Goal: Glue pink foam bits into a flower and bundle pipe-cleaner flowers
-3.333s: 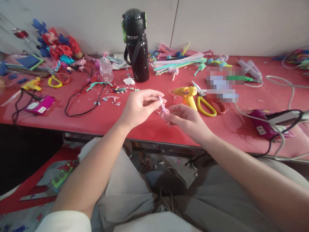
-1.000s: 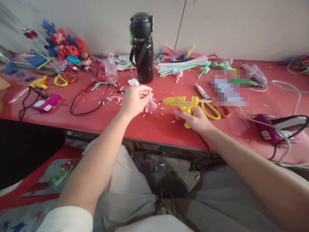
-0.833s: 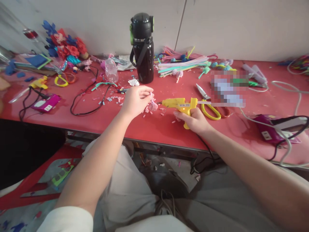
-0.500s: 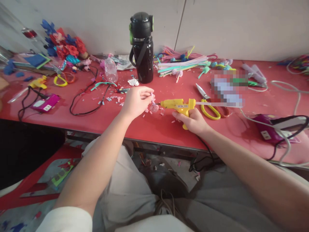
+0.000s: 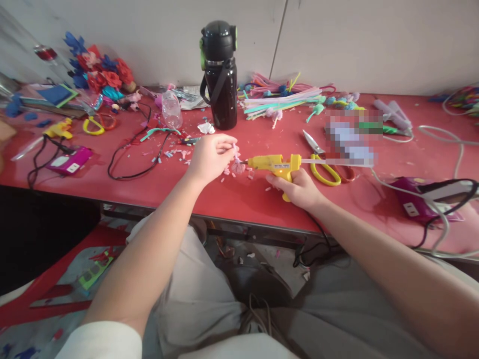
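Between thumb and fingers, my left hand (image 5: 214,157) pinches a small pink-lilac flower-like piece (image 5: 238,166) by its stem, head downward. My right hand (image 5: 299,188) is wrapped round the handle of a yellow hot glue gun (image 5: 275,163), held level above the table. Its nozzle points left and meets the flower-like piece, or comes very close to it; I cannot tell which. A long, pale glue stick (image 5: 337,162) sticks out of the gun's back end. Small pink and blue scraps (image 5: 227,172) lie beneath my hands.
On the red table (image 5: 209,199) stand a black water bottle (image 5: 221,89) and a clear plastic bottle (image 5: 172,109). Yellow-handled scissors (image 5: 325,172) lie right of the gun. Pipe cleaners (image 5: 284,102) are heaped behind. Purple power boxes (image 5: 415,202) with cords sit at right and left.
Both hands hold almost the same pose. The glue gun has shifted very slightly left and down, its nozzle still at the flower-like piece.
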Tool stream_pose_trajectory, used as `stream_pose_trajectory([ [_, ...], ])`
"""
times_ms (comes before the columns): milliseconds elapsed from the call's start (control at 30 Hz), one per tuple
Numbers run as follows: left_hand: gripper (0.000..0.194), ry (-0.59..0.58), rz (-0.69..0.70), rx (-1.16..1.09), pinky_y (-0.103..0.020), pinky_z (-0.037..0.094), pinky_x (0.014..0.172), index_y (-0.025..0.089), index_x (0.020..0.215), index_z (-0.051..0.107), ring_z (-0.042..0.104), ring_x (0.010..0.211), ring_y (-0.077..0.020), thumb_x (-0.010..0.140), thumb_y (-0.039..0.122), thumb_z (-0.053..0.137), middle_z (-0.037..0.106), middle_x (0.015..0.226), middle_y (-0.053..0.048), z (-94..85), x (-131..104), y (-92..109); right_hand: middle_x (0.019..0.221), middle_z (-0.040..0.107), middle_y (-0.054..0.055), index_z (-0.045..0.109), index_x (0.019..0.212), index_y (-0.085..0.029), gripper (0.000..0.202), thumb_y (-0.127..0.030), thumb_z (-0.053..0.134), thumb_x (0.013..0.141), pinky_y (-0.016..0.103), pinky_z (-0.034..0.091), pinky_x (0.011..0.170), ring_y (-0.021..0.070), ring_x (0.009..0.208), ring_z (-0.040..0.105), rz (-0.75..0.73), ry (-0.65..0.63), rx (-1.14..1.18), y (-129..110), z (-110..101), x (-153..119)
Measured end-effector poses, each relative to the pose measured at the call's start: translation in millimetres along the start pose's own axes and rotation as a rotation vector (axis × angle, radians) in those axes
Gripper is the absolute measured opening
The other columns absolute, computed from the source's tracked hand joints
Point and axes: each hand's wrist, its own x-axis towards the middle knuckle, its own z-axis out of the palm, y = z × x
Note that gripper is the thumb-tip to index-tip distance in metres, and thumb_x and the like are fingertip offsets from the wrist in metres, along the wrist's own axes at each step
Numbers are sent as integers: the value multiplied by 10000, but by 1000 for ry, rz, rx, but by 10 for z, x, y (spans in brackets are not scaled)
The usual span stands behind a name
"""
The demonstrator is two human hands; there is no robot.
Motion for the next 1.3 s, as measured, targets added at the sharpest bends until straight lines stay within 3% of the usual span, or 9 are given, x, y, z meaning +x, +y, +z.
stream_pose_trajectory([
  [300,184,19,38,8,-332,662,945,153,1018,769,797,975,-205,848,91,735,829,989,-84,-28,29,-49,513,447,-28,571,619,-214,397,-536,718,801,275,316,449,113,484,412,39,21,-142,-46,-139,-48],
  [467,173,11,25,-1,-329,660,941,143,1011,772,798,952,-205,853,93,724,826,971,-94,-15,10,-12,546,485,-21,580,658,-235,267,-414,736,778,306,325,488,142,515,450,-55,229,-411,29,-453,68],
  [567,170,-2,34,-2,-326,668,932,144,1008,774,801,947,-201,852,99,724,832,965,-88,-9,-1,4,622,559,2,574,707,-244,239,-386,757,765,330,370,552,171,574,513,-64,266,-526,149,-577,199],
  [700,180,-15,40,5,-324,675,924,132,1021,774,805,944,-200,855,94,718,834,963,-92,-13,1,-2,634,553,7,551,723,-248,354,-462,833,742,331,361,573,183,597,520,-32,281,-668,195,-608,260],
  [833,182,-2,48,24,-321,673,930,147,1025,774,805,962,-202,855,102,728,834,985,-83,-32,7,-2,675,586,25,559,708,-246,489,-635,855,712,330,331,561,183,599,507,-1,308,-829,19,-693,106],
  [933,176,6,53,26,-323,671,934,139,1022,779,804,958,-206,860,98,724,831,978,-92,-53,3,16,625,575,19,513,620,-250,514,-636,811,783,334,305,544,170,555,471,105,259,-913,-137,-771,-61],
  [1033,187,6,61,16,-327,671,942,141,1039,780,802,967,-208,863,107,727,831,1006,-98,-92,-3,26,589,581,12,522,611,-248,453,-543,735,880,330,344,541,163,538,494,11,46,-804,-199,-703,-172],
  [1133,200,29,83,15,-336,670,954,154,1062,777,803,989,-216,862,147,755,830,1036,-101,-155,-4,13,721,692,30,638,765,-241,248,-429,675,923,321,430,605,179,634,596,-161,-130,-658,-174,-474,-169],
  [1300,225,63,99,-7,-338,669,953,143,1082,780,805,1006,-229,859,172,762,828,1044,-107,-281,-3,-4,982,772,87,721,986,-206,154,-207,570,956,341,467,727,223,842,673,-260,-137,-724,-142,-89,124],
])
